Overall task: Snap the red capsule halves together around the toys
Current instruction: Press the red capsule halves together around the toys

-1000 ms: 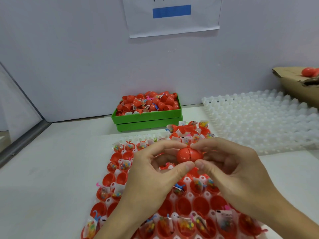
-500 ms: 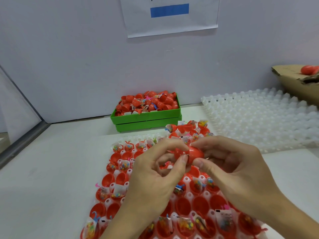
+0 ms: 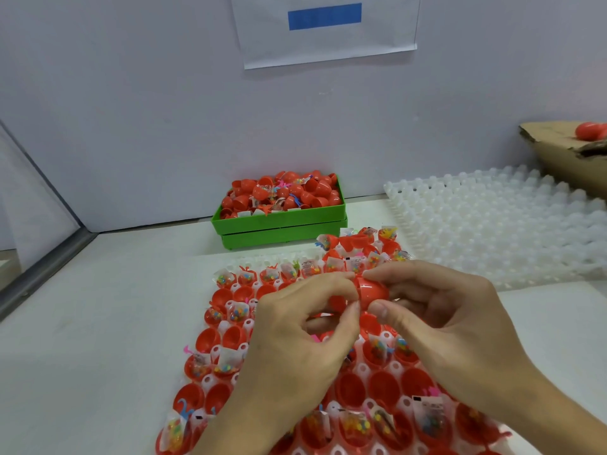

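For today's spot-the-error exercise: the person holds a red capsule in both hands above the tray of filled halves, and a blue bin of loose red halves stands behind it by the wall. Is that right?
Not quite: the bin is green, not blue, as the head view shows. The rest holds: the left hand and right hand hold the red capsule above the tray of filled halves.

packing workstation; green bin [image 3: 279, 221] of capsules; white trays [image 3: 499, 224]

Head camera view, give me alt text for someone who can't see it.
Two hands, left hand and right hand, pinch a red capsule above a white tray of open red halves holding toys. Behind sits a green bin of capsule halves.
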{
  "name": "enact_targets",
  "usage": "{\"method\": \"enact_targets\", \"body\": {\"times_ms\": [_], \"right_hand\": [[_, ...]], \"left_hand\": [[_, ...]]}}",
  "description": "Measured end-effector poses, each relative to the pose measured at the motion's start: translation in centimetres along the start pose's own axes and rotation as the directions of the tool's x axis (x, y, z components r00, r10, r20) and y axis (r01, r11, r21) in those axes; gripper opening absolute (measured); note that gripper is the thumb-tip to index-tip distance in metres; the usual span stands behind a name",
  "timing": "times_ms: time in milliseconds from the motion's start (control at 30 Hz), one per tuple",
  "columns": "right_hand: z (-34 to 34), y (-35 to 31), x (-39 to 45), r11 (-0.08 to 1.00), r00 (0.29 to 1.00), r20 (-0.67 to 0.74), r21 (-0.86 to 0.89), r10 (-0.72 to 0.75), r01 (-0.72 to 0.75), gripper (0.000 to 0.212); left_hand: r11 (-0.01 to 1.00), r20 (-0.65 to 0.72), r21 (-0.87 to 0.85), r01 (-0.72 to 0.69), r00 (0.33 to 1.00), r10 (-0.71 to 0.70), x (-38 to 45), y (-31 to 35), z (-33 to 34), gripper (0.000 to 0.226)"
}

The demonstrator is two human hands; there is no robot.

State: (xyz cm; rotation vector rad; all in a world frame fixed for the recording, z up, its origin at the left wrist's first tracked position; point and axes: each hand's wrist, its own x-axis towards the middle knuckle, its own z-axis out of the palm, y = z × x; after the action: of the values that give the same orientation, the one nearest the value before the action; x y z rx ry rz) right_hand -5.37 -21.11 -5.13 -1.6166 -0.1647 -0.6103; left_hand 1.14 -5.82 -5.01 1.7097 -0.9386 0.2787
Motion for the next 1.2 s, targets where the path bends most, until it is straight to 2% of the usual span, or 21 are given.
{"method": "enact_targets", "body": {"times_ms": [167, 233, 333, 433, 567, 767, 967, 1200], "right_hand": [[-0.01, -0.15, 0.06, 1.0, 1.0, -0.005, 0.01, 0.001, -0.001, 0.031], [-0.09, -0.09, 0.14, 1.0, 1.0, -0.013, 0.004, -0.004, 0.004, 0.031], [-0.15, -0.01, 0.17, 1.0, 1.0, -0.012, -0.009, -0.013, 0.013, 0.031], [-0.25, -0.07, 0.17, 1.0, 1.0, -0.006, -0.01, -0.016, 0.016, 0.029], [-0.5, -0.08, 0.27, 0.998, 1.0, -0.01, -0.055, -0.022, 0.021, 0.028], [-0.62, -0.28, 0.38, 0.992, 0.999, 0.002, -0.116, -0.038, 0.038, 0.032], [-0.57, -0.38, 0.32, 0.997, 1.0, -0.005, -0.077, -0.016, 0.015, 0.03], [-0.53, -0.72, 0.32, 0.998, 0.999, -0.035, -0.058, 0.032, -0.034, 0.029]], "left_hand": [[0.999, 0.01, -0.016, -0.029, 1.0, 0.029, -0.22, 0.13, -0.16, 0.008], [1.0, 0.014, -0.009, -0.018, 1.0, 0.018, -0.21, 0.31, -0.1, 0.011], [0.98, -0.005, -0.154, 0.123, 0.992, -0.126, -0.15, 0.53, 0.09, 0.026], [0.931, 0.009, -0.299, 0.208, 0.976, -0.215, 0.0, 0.52, -0.05, 0.023], [0.918, 0.079, -0.319, 0.235, 0.972, -0.221, -0.03, 0.58, -0.11, 0.028], [0.906, 0.063, -0.342, 0.25, 0.968, -0.243, 0.16, 0.27, 0.07, 0.034], [0.912, 0.08, -0.358, 0.2, 0.98, -0.184, 0.35, 0.51, -0.34, 0.026], [0.906, 0.106, -0.368, 0.211, 0.977, -0.185, 0.38, 0.71, -0.37, 0.028]]}}
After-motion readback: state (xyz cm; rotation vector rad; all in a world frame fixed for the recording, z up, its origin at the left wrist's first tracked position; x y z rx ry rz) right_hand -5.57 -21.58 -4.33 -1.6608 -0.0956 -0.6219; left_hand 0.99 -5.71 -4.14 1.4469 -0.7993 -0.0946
